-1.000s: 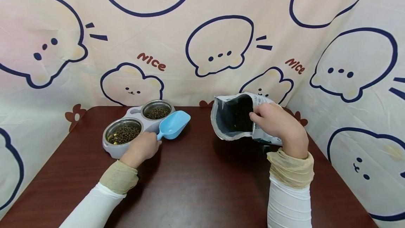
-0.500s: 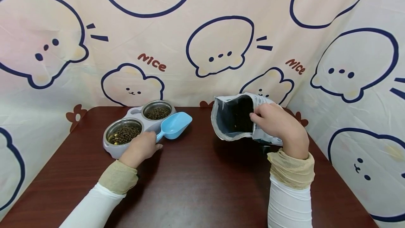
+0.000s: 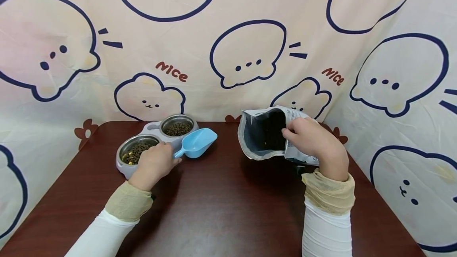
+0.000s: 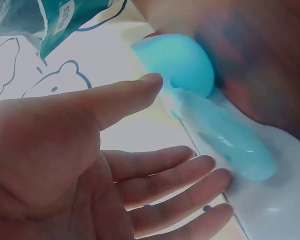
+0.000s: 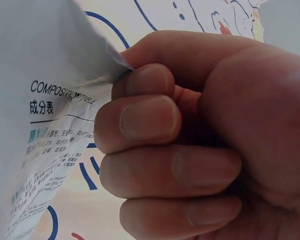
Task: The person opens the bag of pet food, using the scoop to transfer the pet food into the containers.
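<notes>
My left hand (image 3: 154, 165) is over the near end of the grey double-bowl stand (image 3: 123, 169). Its fingers are spread and straight in the left wrist view, just apart from the handle of a light-blue scoop (image 4: 235, 140). That scoop (image 3: 195, 144) leans along the right side of the stand, its cup facing away. Brown kibble (image 3: 177, 129) lies in the far steel bowl; the near one holds kibble with some yellow pieces (image 3: 130, 158). With curled fingers and thumb, my right hand (image 3: 315, 140) pinches the rim of a white pet-food bag (image 5: 45, 125), its mouth facing left, dark kibble inside.
The stand and the bag are at the back of a dark brown table (image 3: 221, 209), left and right, with bare tabletop between them. A cartoon-printed cloth (image 3: 200, 43) hangs close behind the table and along its sides.
My left hand has let go of the scoop handle, its fingers opening, and shifted slightly left over the near bowl. The scoop stays leaning on the stand. My right hand keeps its hold on the bag.
</notes>
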`<state>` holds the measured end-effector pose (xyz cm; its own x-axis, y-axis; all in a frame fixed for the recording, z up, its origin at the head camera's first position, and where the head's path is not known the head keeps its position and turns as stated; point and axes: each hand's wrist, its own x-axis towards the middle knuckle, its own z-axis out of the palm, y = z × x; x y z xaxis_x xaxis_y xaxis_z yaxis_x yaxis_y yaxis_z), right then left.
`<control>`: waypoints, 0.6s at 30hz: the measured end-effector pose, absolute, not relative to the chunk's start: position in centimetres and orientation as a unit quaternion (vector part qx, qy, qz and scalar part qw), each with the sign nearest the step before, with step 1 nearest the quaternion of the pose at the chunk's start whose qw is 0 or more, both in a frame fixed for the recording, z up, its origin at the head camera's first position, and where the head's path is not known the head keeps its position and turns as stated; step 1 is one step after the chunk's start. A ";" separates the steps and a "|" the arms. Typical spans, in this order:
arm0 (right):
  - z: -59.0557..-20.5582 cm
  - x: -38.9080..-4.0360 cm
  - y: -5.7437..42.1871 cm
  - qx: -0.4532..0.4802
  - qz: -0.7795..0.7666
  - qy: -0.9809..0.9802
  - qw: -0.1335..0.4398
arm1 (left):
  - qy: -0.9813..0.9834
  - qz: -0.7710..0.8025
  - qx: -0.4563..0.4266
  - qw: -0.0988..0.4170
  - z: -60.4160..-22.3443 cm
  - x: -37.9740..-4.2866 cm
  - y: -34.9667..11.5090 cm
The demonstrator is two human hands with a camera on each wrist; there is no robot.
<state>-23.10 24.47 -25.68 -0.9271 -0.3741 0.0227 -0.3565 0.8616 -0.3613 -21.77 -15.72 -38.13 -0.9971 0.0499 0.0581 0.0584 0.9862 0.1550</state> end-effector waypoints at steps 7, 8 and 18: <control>-25.9 -23.2 24.4 -0.191 -0.190 0.963 0.024 | -0.990 -0.070 -0.050 0.108 -36.6 -21.9 -15.2; -25.9 -23.2 24.4 -0.192 -0.190 0.962 0.025 | -0.987 -0.068 -0.066 0.126 -36.2 -22.2 -14.8; -25.8 -22.9 24.8 -0.187 -0.185 0.965 0.015 | -0.936 0.016 -0.291 0.197 -31.0 -29.7 -6.6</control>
<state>-22.95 24.76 -25.78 -0.9298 -0.3660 0.0393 -0.3545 0.8616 -0.3633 -29.72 -6.63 -31.05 -0.7537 0.5504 0.3591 0.5382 0.8305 -0.1435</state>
